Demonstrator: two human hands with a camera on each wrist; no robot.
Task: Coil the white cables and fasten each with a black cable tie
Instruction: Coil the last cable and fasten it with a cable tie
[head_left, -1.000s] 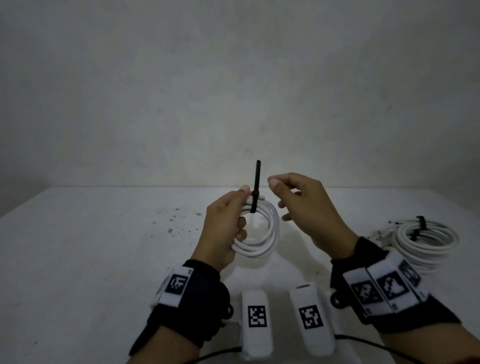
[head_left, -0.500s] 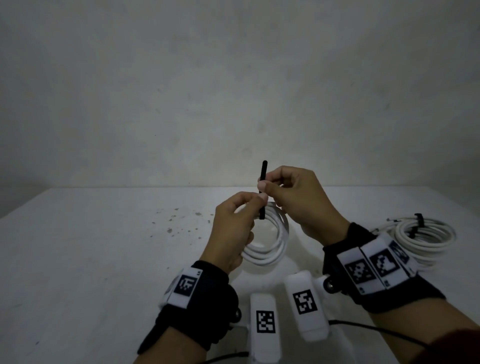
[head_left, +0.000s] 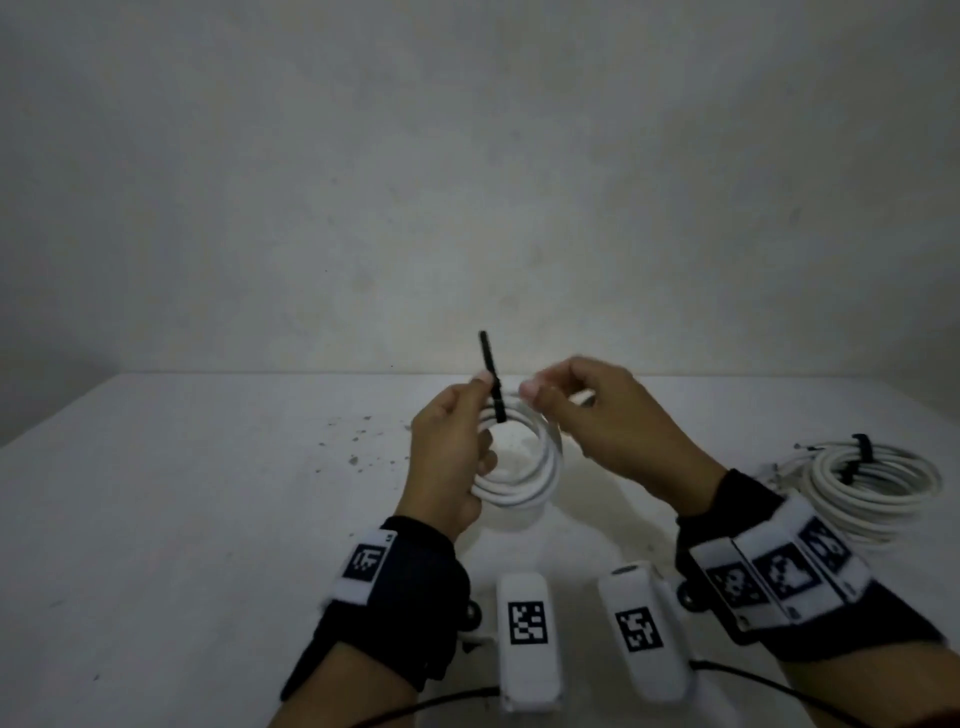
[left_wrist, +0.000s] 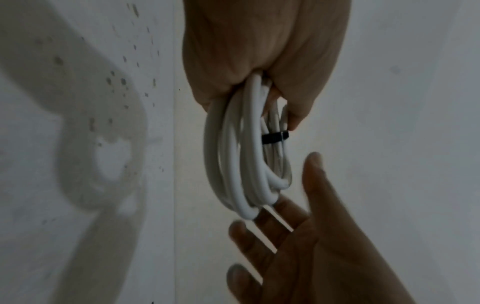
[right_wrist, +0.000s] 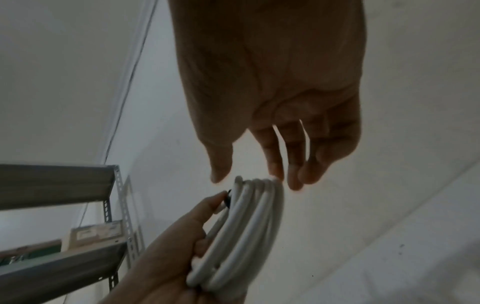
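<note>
White tied coil (head_left: 872, 488) right of right hand (head_left: 613, 431).

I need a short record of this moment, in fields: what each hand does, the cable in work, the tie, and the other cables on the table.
left hand: grips the white coil, thumb against the tie
right hand: beside the coil, fingers relaxed, holds nothing
black cable tie: wrapped round the coil's top, free end standing up
finished coils: on the table at right, tied with a black tie
progress: tail of the tie not yet dealt with
</note>
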